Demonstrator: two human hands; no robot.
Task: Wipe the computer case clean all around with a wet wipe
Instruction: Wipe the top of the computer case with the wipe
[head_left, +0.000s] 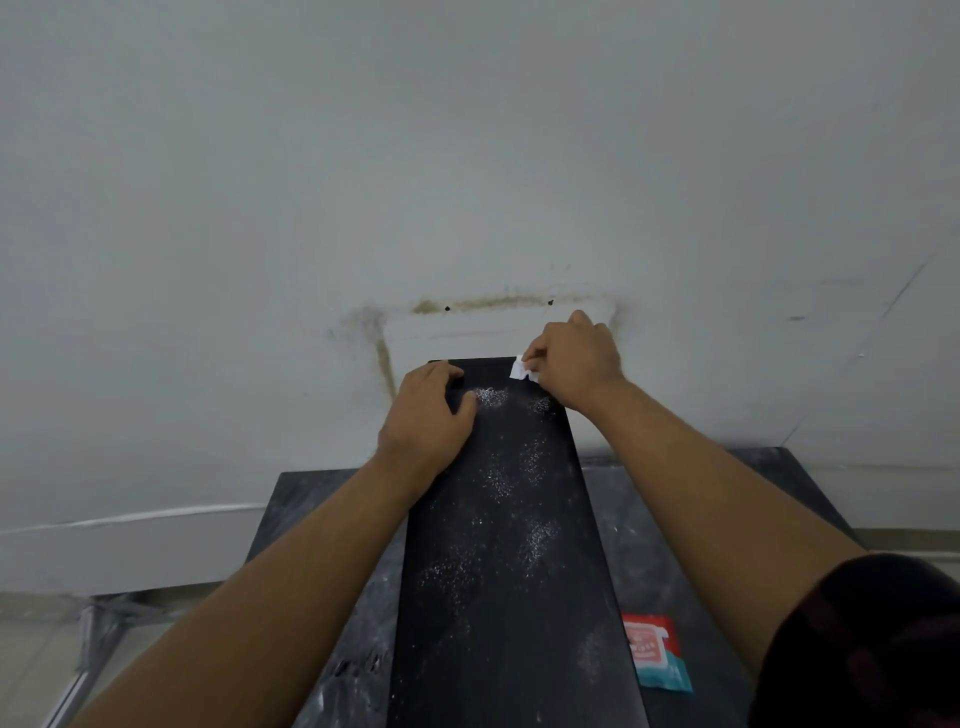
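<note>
The computer case (498, 545) was set on the table (675, 499), far end toward the wall (467, 156). The left hand (426, 415) was laid on its far left edge; the wet wipe (521, 369) was pinched by the right hand (576, 364) at the far right corner. A packet (657, 652), seemingly of wipes, was laid on the table just right of it.

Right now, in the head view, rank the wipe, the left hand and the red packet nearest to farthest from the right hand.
1. wipe: pinched in the right hand.
2. left hand: beside it, on the case.
3. red packet: on the table, near right.
</note>
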